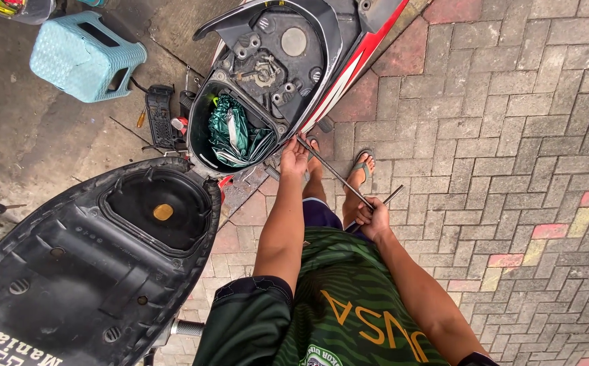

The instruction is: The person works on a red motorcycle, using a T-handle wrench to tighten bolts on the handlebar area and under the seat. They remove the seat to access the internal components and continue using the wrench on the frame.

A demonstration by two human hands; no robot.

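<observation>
The long T-handle wrench point(338, 177) slants from the scooter's frame edge, beside the open storage bucket point(203, 135), back to the person's waist. The left hand point(294, 157) is closed around the shaft near its tip; the right hand point(374, 218) is wrapped around the crossbar end. To turn it well, I judge the shaft should stay in line with the fastener, the left hand only steadying while the right turns. The raised seat point(91, 257) leans left, a blue stool point(84, 57) beyond
</observation>
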